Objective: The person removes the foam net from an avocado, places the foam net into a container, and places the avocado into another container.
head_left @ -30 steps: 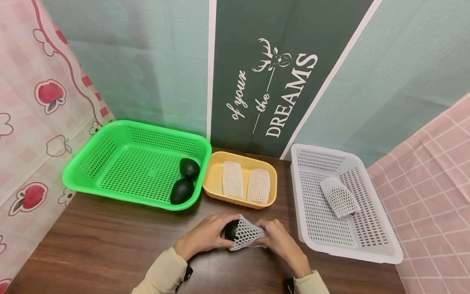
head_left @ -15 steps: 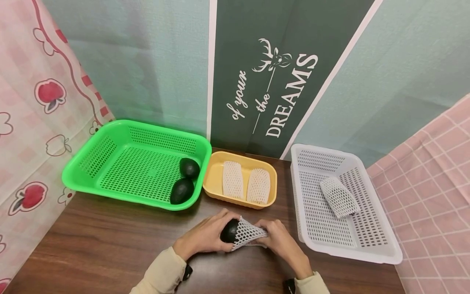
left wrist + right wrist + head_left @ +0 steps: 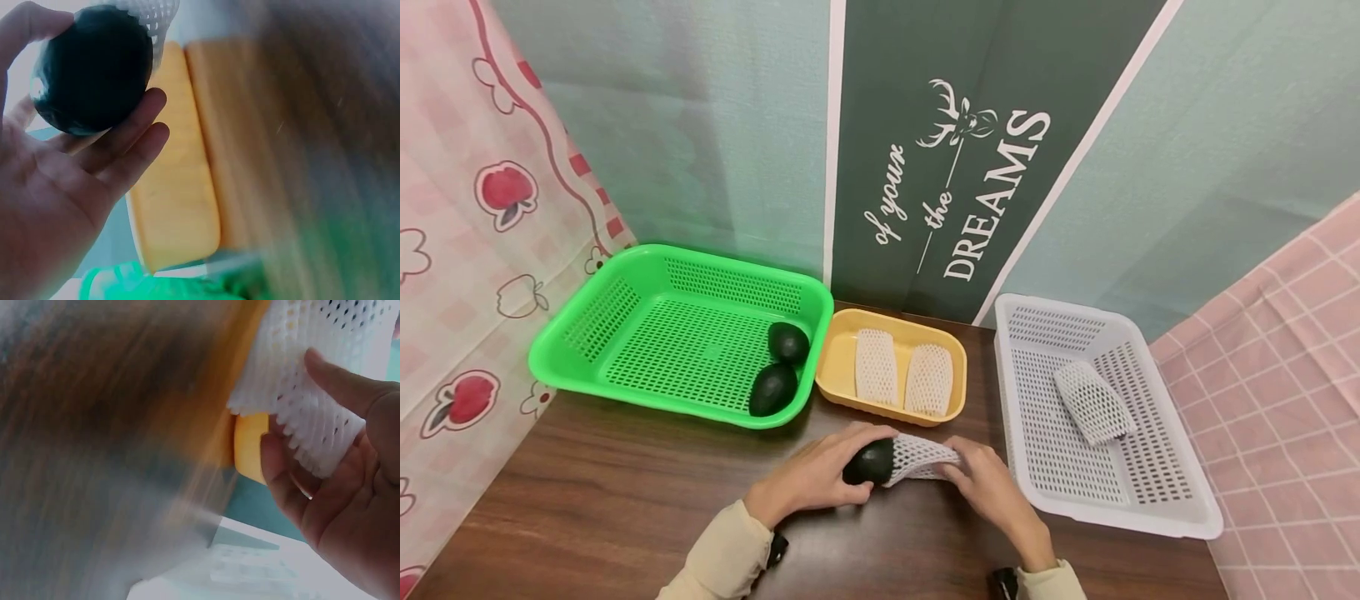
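More of the glossy black egg-shaped fruit [image 3: 868, 464] shows bare than a second ago: in front of the yellow oblong plastic tray [image 3: 837, 363], the left hand [image 3: 812, 477] grips it while the right hand [image 3: 987, 485] pinches its white foam-mesh sleeve [image 3: 917, 457]; uncovering looks well along.

1. The foreground is being taken up by a brown table [image 3: 587, 467], its top being streaked with darker grain.
2. The back is being closed off by a teal cloth [image 3: 700, 125], on which soft folds are being shown.
3. The cloth is being crossed by a dark green panel [image 3: 880, 58], a white stripe [image 3: 833, 125] being set along either edge.
4. On the panel, a deer head [image 3: 966, 125] and slanting white lettering [image 3: 1009, 162] are being displayed: "of your", "the", "DREAMS".
5. The left is being lined by a pale pink curtain [image 3: 445, 317], patterned with apples [image 3: 505, 192] and flowers.
6. The right is being lined by a pink sheet [image 3: 1285, 400], divided by white lines.
7. In both wrist views, the table is being blurred.
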A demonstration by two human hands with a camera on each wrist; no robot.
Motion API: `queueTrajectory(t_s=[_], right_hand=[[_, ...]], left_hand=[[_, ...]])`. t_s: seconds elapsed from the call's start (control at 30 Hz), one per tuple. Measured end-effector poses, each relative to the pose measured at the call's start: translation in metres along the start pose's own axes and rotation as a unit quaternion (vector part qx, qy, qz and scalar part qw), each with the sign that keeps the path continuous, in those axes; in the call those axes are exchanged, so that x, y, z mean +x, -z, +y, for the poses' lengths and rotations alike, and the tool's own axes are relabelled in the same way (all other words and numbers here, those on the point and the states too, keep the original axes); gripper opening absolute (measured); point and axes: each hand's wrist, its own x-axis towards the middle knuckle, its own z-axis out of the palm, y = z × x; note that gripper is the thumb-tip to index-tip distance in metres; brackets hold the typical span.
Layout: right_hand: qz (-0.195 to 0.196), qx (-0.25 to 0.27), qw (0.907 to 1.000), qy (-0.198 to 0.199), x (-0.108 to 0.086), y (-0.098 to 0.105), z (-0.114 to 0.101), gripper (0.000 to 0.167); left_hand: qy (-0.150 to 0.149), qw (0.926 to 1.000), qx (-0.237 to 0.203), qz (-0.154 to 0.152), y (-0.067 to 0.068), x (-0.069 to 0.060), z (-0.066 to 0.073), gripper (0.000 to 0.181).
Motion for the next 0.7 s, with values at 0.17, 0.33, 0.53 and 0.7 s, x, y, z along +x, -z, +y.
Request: queueTrajectory(t_s=[0.17,0.33,0.53,0.7], right_hand=[[0.023,0.004,0.9992,-0.033,-0.003,0.003,-0.003,0.012],[0.065,0.013,0.9972,-0.036,-0.003,0.005,-0.009,0.013],[0.116,0.038,0.9918,-0.039,-0.001,0.006,-0.014,0.016],[0.132,0.073,0.9863,-0.066,0.001,0.009,-0.022,0.02]], left_hand=[[0.017,0.9993,0.022,0.025,0.012,-0.004,0.004,0.066],[0.027,0.9973,0.025,0.064,0.018,-0.006,0.005,0.057],[0.01,0.9914,0.023,0.128,0.02,-0.006,0.004,0.047],[-0.007,0.9825,0.004,0.186,0.025,-0.006,0.002,0.047]])
